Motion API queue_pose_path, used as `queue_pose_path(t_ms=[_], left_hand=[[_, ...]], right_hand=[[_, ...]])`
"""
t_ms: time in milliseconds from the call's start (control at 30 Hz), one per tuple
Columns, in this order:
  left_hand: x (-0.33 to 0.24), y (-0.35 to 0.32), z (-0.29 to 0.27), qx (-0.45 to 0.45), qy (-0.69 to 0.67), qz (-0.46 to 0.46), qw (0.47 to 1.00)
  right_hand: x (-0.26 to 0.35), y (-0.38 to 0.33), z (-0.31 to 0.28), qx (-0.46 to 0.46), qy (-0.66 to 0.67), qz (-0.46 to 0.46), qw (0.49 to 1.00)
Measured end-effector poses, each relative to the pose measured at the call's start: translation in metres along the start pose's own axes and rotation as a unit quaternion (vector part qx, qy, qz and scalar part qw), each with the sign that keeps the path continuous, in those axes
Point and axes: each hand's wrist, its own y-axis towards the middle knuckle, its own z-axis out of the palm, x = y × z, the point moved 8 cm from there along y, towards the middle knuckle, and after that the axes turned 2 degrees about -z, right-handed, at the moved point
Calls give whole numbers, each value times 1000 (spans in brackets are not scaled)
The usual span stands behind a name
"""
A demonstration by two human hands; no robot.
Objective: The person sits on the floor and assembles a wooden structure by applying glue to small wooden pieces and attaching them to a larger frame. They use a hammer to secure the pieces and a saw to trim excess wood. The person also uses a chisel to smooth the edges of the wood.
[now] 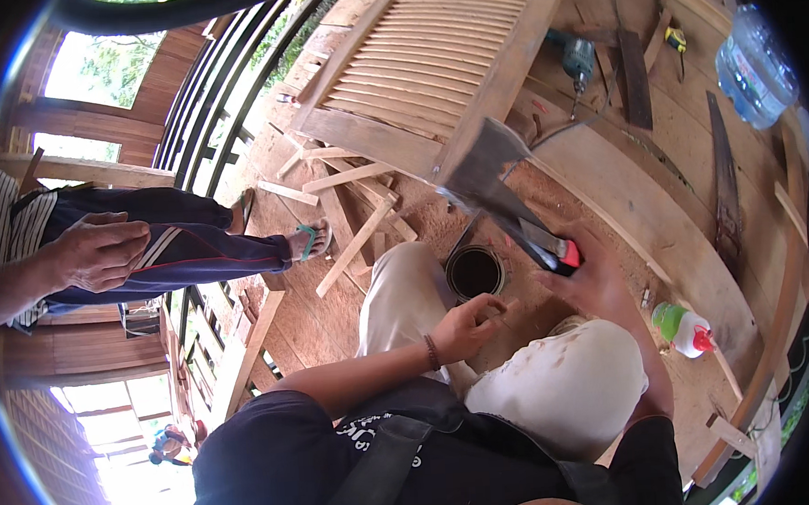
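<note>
My right hand point(592, 281) grips the red and black handle of a hatchet point(484, 173), whose grey blade is raised over the sawdust-covered plank floor point(604, 215). My left hand point(466, 328) is over my knee, its fingers pinched on a small sliver of wood point(502, 306) that is barely visible. Just beyond the left hand, a round dark tin point(474, 273) stands open between my legs. A wooden louvered shutter point(431, 59) lies flat on the floor beyond the hatchet blade.
Loose wood strips point(352, 209) lie left of the tin. Another person sits at the left, with a hand point(102, 250) on a thigh and a sandalled foot point(311, 241). Around the floor are a power drill point(578, 57), a hand saw point(724, 190), a water bottle point(754, 65) and a green and white squeeze bottle point(685, 327).
</note>
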Motion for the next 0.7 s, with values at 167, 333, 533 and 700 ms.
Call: queue_pose_path(t_ms=[167,333,533,700], left_hand=[[-13,0,-3,-4,48,7,999],[14,5,2,15,-95,55,994],[4,7,7,33,-26,73,996],[-4,7,-3,-32,54,157,986]], right_hand=[[56,47,24,59,43,-85,994],[102,62,38,106,40,-197,974],[115,57,38,84,68,-232,967],[110,60,44,74,41,-241,967]])
